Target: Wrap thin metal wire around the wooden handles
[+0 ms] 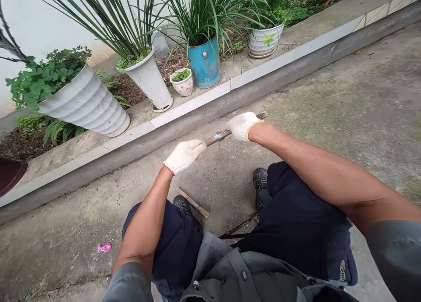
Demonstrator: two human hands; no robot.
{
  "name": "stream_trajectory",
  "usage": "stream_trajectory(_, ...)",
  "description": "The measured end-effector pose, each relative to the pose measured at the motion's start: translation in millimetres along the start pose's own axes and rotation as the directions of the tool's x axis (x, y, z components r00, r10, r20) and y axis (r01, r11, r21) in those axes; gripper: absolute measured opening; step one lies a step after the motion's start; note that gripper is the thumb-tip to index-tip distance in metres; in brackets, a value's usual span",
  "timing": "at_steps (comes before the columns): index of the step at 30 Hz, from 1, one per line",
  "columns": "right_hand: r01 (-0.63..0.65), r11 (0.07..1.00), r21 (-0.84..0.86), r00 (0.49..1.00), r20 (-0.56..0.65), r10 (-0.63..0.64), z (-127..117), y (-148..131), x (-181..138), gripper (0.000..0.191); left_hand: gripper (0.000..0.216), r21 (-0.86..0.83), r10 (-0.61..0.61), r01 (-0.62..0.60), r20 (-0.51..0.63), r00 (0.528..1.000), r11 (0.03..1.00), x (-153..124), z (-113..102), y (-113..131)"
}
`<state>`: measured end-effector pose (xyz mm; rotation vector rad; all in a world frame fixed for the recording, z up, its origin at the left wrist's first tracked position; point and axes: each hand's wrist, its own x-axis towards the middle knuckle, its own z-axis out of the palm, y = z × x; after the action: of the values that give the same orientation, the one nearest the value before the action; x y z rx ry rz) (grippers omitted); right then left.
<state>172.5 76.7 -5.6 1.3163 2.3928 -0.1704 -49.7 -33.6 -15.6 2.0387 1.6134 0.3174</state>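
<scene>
Both my hands wear white knit gloves and grip one narrow wooden stick (212, 139), which slants up to the right above the concrete floor. My left hand (186, 156) is closed round its lower left part. Farther along, my right hand (242, 126) is closed round it, with the far tip poking out beyond the glove. Between the hands, a silvery wrapping (217, 136), perhaps wire or tape, goes round the stick. A second wooden stick (194, 203), with a similar band near its middle, lies by my left shoe (184, 209).
A low tiled ledge (190, 102) runs across ahead, bearing a ribbed white pot (88, 102), a tall white pot (149, 80), a small pot (183, 86), a blue bucket (205, 65) and a white pot (265, 39). A pink object (104, 248) lies on the floor at left.
</scene>
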Motion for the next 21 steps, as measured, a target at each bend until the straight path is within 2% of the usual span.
stream_trajectory(3, 0.167, 0.986, -0.003, 0.981, 0.101, -0.166, 8.2, -6.8, -5.2, 0.030, 0.039, 0.024, -0.030, 0.031, -0.053, 0.998, 0.999, 2.5, -5.8, -6.6)
stream_trajectory(5, 0.345, 0.937, 0.064, 0.927, 0.134, -0.350, 11.2, -6.7, -10.5, 0.020, 0.037, 0.014, -0.056, 0.057, -0.073, 0.996, 0.998, 3.9, -5.9, -11.4)
stream_trajectory(8, 0.527, 0.823, 0.211, 0.825, 0.108, -0.555, 9.2, -1.4, -18.1, 0.014, 0.037, -0.040, -0.070, 0.068, -0.060, 0.996, 0.997, 5.0, -0.3, -16.0)
stream_trajectory(10, 0.542, 0.778, 0.319, 0.809, 0.053, -0.585, 4.5, 3.4, -20.0, 0.016, 0.037, -0.100, -0.045, 0.044, -0.011, 0.999, 0.994, 4.7, 4.8, -15.7)
stream_trajectory(12, 0.484, 0.775, 0.407, 0.853, -0.023, -0.521, -1.2, 7.6, -18.5, 0.021, 0.039, -0.137, -0.030, 0.034, 0.031, 0.999, 0.990, 3.7, 8.8, -12.2)
stream_trajectory(15, 0.340, 0.846, 0.411, 0.940, -0.177, -0.292, -8.2, 12.7, -10.4, 0.030, 0.045, -0.132, -0.026, 0.032, 0.049, 0.998, 0.991, 0.9, 11.1, -3.4)
stream_trajectory(18, 0.142, 0.937, 0.320, 0.951, -0.307, -0.039, -9.5, 18.5, 2.2, 0.032, 0.046, -0.120, 0.008, 0.000, 0.066, 0.998, 0.993, -2.0, 11.4, 4.1)
stream_trajectory(21, -0.046, 0.970, 0.237, 0.939, -0.322, 0.123, -5.4, 25.7, 16.3, 0.029, 0.046, -0.099, -0.002, 0.012, 0.104, 0.995, 0.995, -4.4, 11.6, 6.2)
